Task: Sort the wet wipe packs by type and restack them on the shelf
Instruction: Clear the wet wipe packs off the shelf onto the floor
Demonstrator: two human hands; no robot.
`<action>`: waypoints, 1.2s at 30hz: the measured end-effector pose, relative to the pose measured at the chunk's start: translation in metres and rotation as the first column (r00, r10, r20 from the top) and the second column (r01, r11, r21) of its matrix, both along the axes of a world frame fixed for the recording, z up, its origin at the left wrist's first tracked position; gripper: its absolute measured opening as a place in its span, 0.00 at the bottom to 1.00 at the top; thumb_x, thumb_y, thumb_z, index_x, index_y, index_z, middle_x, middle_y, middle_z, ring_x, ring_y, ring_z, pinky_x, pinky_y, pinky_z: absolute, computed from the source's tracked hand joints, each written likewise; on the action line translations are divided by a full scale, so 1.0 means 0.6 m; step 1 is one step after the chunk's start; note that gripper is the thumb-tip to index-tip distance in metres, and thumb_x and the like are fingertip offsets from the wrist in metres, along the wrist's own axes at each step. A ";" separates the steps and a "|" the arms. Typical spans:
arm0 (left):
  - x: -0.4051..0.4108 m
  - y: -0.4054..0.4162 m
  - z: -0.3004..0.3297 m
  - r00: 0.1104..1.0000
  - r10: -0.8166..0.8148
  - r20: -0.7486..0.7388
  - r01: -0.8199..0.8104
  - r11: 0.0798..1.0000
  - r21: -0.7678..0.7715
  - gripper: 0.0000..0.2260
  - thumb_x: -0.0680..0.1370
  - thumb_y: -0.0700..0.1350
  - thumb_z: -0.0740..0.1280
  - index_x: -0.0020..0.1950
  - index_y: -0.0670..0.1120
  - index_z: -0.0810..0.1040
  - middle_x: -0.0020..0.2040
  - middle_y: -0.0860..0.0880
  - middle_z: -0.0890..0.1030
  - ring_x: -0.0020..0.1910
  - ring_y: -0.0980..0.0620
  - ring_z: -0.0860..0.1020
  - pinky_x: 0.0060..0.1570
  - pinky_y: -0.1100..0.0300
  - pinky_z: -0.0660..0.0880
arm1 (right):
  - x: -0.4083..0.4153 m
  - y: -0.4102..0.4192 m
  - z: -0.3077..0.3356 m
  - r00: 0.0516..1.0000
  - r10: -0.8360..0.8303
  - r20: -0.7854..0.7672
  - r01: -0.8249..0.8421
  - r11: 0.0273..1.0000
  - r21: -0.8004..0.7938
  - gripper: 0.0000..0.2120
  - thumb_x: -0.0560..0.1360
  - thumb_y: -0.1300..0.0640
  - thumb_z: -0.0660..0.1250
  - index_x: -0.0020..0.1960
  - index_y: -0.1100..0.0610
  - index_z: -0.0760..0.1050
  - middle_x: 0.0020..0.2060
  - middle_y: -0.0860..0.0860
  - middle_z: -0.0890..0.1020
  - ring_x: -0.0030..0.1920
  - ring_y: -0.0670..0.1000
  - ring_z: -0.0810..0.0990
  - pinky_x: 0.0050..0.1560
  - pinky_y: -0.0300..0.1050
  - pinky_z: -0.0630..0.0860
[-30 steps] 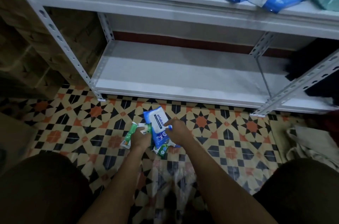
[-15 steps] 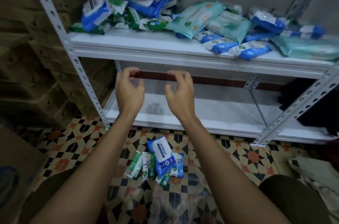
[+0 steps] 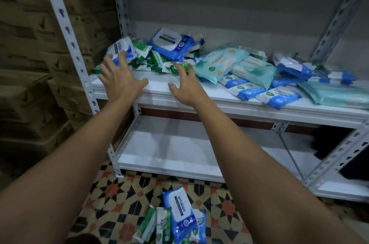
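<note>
Both hands were empty with fingers spread wide: the left hand (image 3: 119,78) and the right hand (image 3: 186,86) reached over the shelf (image 3: 229,102) toward the mixed packs (image 3: 171,46). A few packs (image 3: 179,217) lay on the floor (image 3: 111,199).

A heap of soft plastic wet wipe packs (image 3: 229,66) lies across the upper white metal shelf board (image 3: 219,100), against the back wall. Below it sits the lower white shelf board (image 3: 179,150). In front, on the patterned tile floor (image 3: 119,193), lies a small cluster of blue and green packs (image 3: 175,221) — stacked brown cardboard boxes (image 3: 30,54) stand left of the rack.
</note>
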State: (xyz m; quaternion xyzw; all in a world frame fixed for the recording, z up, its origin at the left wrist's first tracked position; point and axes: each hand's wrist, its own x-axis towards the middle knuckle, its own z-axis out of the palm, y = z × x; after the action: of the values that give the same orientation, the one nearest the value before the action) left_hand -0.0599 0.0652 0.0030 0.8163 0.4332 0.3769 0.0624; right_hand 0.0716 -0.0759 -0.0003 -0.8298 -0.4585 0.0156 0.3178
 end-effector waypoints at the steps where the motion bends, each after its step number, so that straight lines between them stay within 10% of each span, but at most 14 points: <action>1: 0.001 0.016 0.000 0.998 0.038 -0.046 -0.038 0.999 -0.013 0.44 0.66 0.60 0.78 0.75 0.50 0.60 0.75 0.39 0.60 0.70 0.34 0.63 0.67 0.41 0.63 | 0.003 0.013 0.003 1.000 0.001 0.012 -0.001 1.000 -0.028 0.35 0.80 0.49 0.66 0.81 0.46 0.52 0.81 0.60 0.44 0.74 0.64 0.67 0.70 0.55 0.67; 9: 0.017 0.124 -0.014 0.964 0.087 -0.251 -0.125 0.983 -0.136 0.55 0.63 0.80 0.64 0.82 0.57 0.47 0.79 0.33 0.56 0.74 0.30 0.61 0.72 0.36 0.55 | 0.040 0.104 0.006 0.997 -0.033 -0.074 0.027 0.996 -0.080 0.44 0.74 0.46 0.71 0.82 0.42 0.49 0.81 0.58 0.40 0.78 0.65 0.58 0.76 0.59 0.62; 17: 0.041 0.151 -0.019 0.960 0.138 -0.244 -0.133 0.990 0.037 0.44 0.69 0.74 0.66 0.79 0.55 0.58 0.59 0.32 0.75 0.58 0.35 0.71 0.60 0.46 0.65 | 0.036 0.176 0.007 0.964 -0.266 0.000 0.265 0.961 -0.079 0.45 0.68 0.39 0.75 0.78 0.44 0.56 0.77 0.62 0.49 0.69 0.72 0.64 0.72 0.66 0.63; 25: 0.050 0.185 -0.023 0.976 0.058 -0.208 -0.078 0.993 -0.093 0.42 0.74 0.69 0.64 0.81 0.61 0.47 0.69 0.31 0.69 0.67 0.33 0.67 0.68 0.44 0.62 | 0.061 0.239 0.009 0.929 -0.366 0.059 0.371 0.910 -0.185 0.43 0.71 0.31 0.69 0.79 0.44 0.56 0.79 0.60 0.44 0.75 0.77 0.50 0.72 0.76 0.55; 33: 0.030 0.146 -0.016 0.982 0.002 -0.191 -0.039 0.981 -0.190 0.37 0.77 0.61 0.65 0.80 0.59 0.50 0.68 0.36 0.63 0.68 0.32 0.65 0.70 0.34 0.56 | 0.047 0.210 0.009 0.929 -0.361 0.086 0.369 0.922 -0.115 0.21 0.81 0.64 0.59 0.72 0.52 0.71 0.75 0.59 0.55 0.69 0.70 0.63 0.70 0.63 0.68; 36: 0.014 0.116 -0.019 0.971 0.010 -0.240 -0.043 0.990 -0.136 0.34 0.78 0.62 0.63 0.80 0.58 0.51 0.67 0.35 0.64 0.66 0.33 0.67 0.67 0.35 0.64 | 0.032 0.186 -0.002 0.921 -0.357 0.156 0.364 0.931 -0.018 0.18 0.81 0.63 0.61 0.70 0.59 0.74 0.76 0.61 0.58 0.64 0.68 0.69 0.63 0.57 0.72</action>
State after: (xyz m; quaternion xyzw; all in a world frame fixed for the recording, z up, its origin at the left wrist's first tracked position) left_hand -0.0515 0.1345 -0.0083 0.8435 0.4739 0.2453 0.0618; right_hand 0.0905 0.0354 -0.0016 -0.9060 -0.3199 -0.0947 0.2605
